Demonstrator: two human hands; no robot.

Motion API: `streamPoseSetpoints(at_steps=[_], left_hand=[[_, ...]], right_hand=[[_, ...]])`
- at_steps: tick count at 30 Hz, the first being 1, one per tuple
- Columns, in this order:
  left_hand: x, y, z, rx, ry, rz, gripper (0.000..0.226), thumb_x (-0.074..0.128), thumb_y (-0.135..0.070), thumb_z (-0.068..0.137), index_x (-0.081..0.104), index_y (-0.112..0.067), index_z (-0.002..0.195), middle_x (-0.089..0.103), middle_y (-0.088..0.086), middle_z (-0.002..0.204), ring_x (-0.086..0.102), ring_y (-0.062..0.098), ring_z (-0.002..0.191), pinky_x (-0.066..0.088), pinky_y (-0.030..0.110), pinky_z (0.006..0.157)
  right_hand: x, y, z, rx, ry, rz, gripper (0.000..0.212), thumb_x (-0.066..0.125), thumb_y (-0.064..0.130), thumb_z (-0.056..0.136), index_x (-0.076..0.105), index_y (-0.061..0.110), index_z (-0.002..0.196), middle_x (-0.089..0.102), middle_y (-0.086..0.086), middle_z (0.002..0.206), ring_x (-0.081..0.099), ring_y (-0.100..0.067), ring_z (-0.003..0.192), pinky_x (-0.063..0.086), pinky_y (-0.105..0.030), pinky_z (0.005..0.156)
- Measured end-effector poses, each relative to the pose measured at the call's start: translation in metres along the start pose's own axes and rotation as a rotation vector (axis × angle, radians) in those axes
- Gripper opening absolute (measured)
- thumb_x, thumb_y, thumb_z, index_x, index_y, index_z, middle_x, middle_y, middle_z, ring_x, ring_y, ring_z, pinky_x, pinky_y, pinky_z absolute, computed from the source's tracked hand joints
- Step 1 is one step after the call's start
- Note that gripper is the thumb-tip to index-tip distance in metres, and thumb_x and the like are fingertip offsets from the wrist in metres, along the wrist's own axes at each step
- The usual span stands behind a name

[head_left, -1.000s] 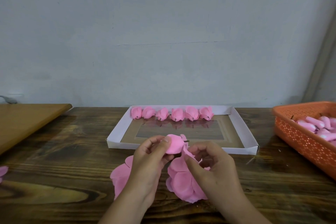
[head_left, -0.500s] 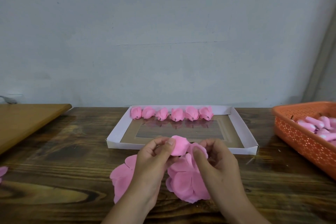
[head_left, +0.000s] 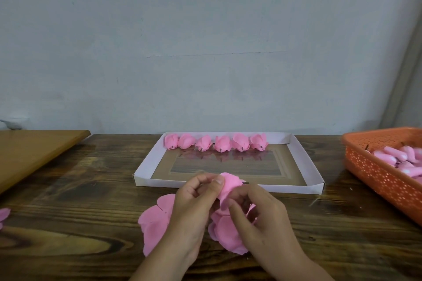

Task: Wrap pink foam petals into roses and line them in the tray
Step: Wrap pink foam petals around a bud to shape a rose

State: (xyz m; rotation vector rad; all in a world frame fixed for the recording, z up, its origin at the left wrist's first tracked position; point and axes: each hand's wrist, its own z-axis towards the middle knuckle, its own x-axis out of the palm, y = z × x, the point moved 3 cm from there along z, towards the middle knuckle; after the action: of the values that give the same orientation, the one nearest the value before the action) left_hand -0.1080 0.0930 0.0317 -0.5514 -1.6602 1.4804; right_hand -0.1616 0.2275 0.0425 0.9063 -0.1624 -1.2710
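Near the worktop (head_left: 68, 189)'s left edge, a stray pink scrap (head_left: 3, 215) is lying beside a lighter wooden board (head_left: 34, 150). At the front centre, loose foam petals (head_left: 155, 226) are sitting on the worktop under both hands. The left hand (head_left: 194, 207) is pinching the half-wrapped rose (head_left: 229, 183) between thumb and curled fingers (head_left: 218, 181); the right hand (head_left: 258, 212) is grasping the lower petal layer from the other side, fingers curled round it. A short dark stem (head_left: 246, 182) is sticking out of the rose toward the right. Beyond the hands, the white tray (head_left: 146, 175) is holding six finished roses (head_left: 215, 142) in a row along its far edge, with the rest of that row's right end open. At the right edge, an orange basket (head_left: 376, 173) is holding more pink pieces (head_left: 397, 155). Judged risk: the foam is springy, so easing either pinch may let the wrap unroll; pressing too hard could crease a petal or push the stem out of line.
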Motion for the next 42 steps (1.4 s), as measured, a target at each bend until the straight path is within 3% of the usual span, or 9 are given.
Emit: streamPoseSetpoints(at_steps=[6, 10, 12, 17, 22, 25, 30, 35, 42], left_hand=[[0.0, -0.001, 0.0, 0.022, 0.01, 0.018, 0.032, 0.08, -0.043, 0.063, 0.079, -0.024, 0.089, 0.077, 0.016, 0.094, 0.074, 0.026, 0.087, 0.059, 0.039, 0.078], [0.0, -0.001, 0.0, 0.032, 0.024, 0.049, 0.038, 0.081, -0.046, 0.06, 0.079, -0.024, 0.091, 0.076, 0.017, 0.097, 0.073, 0.028, 0.088, 0.059, 0.038, 0.077], [0.0, -0.002, -0.001, 0.034, 0.036, 0.059, 0.038, 0.081, -0.047, 0.06, 0.079, -0.024, 0.091, 0.076, 0.015, 0.097, 0.074, 0.028, 0.089, 0.059, 0.037, 0.075], [0.002, -0.003, -0.003, 0.03, 0.073, 0.056, 0.037, 0.08, -0.045, 0.061, 0.079, -0.023, 0.091, 0.075, 0.02, 0.101, 0.074, 0.026, 0.088, 0.057, 0.034, 0.071], [0.002, -0.008, -0.004, 0.057, 0.126, 0.109, 0.038, 0.079, -0.048, 0.065, 0.076, -0.031, 0.098, 0.074, 0.018, 0.09, 0.071, 0.025, 0.081, 0.056, 0.031, 0.067], [0.001, -0.013, -0.005, 0.1, 0.202, 0.208, 0.038, 0.082, -0.056, 0.073, 0.071, -0.045, 0.108, 0.072, -0.001, 0.08, 0.07, 0.015, 0.08, 0.057, 0.025, 0.071], [-0.001, -0.019, -0.005, 0.136, 0.297, 0.281, 0.045, 0.082, -0.049, 0.068, 0.072, -0.041, 0.111, 0.076, -0.002, 0.112, 0.072, 0.015, 0.107, 0.059, 0.029, 0.085], [-0.002, -0.017, -0.005, 0.159, 0.328, 0.317, 0.041, 0.084, -0.035, 0.073, 0.071, -0.043, 0.112, 0.075, -0.006, 0.113, 0.072, 0.016, 0.104, 0.059, 0.029, 0.083], [-0.003, -0.014, -0.005, 0.107, 0.301, 0.376, 0.023, 0.079, -0.025, 0.08, 0.077, -0.035, 0.101, 0.078, -0.001, 0.105, 0.074, 0.017, 0.1, 0.057, 0.024, 0.075]], right_hand=[[-0.003, -0.006, 0.0, 0.053, -0.118, 0.016, 0.029, 0.073, 0.025, 0.078, 0.059, 0.039, 0.099, 0.062, 0.015, 0.08, 0.059, -0.012, 0.067, 0.043, -0.011, 0.057], [-0.009, -0.005, 0.001, 0.007, -0.191, -0.075, 0.039, 0.078, 0.028, 0.075, 0.062, 0.041, 0.108, 0.053, 0.022, 0.097, 0.058, -0.003, 0.086, 0.042, -0.007, 0.071], [-0.009, -0.003, 0.003, -0.035, -0.193, -0.056, 0.034, 0.075, 0.029, 0.077, 0.064, 0.037, 0.108, 0.057, 0.015, 0.107, 0.059, -0.003, 0.1, 0.044, -0.008, 0.08], [-0.005, -0.006, 0.004, -0.005, -0.107, 0.054, 0.038, 0.075, 0.017, 0.077, 0.068, 0.038, 0.108, 0.07, 0.021, 0.111, 0.065, -0.005, 0.107, 0.049, -0.014, 0.088], [-0.007, -0.015, 0.007, 0.128, -0.061, 0.161, 0.038, 0.08, 0.014, 0.08, 0.072, 0.045, 0.101, 0.073, 0.022, 0.102, 0.068, -0.002, 0.099, 0.051, -0.013, 0.081], [-0.008, -0.017, 0.01, 0.228, -0.044, 0.321, 0.035, 0.078, 0.006, 0.082, 0.077, 0.038, 0.096, 0.077, 0.012, 0.095, 0.072, -0.007, 0.09, 0.054, -0.016, 0.076], [-0.012, -0.017, 0.017, 0.373, 0.063, 0.579, 0.016, 0.075, 0.008, 0.081, 0.078, 0.015, 0.095, 0.078, -0.01, 0.094, 0.073, -0.03, 0.092, 0.059, -0.036, 0.079], [-0.017, -0.019, 0.018, 0.48, 0.221, 0.674, 0.018, 0.074, 0.016, 0.083, 0.077, 0.011, 0.1, 0.076, -0.013, 0.1, 0.073, -0.026, 0.092, 0.056, -0.024, 0.071], [-0.015, -0.031, 0.016, 0.596, 0.266, 0.743, 0.026, 0.081, 0.023, 0.08, 0.075, 0.009, 0.1, 0.075, -0.016, 0.103, 0.073, -0.027, 0.094, 0.056, -0.026, 0.072]])
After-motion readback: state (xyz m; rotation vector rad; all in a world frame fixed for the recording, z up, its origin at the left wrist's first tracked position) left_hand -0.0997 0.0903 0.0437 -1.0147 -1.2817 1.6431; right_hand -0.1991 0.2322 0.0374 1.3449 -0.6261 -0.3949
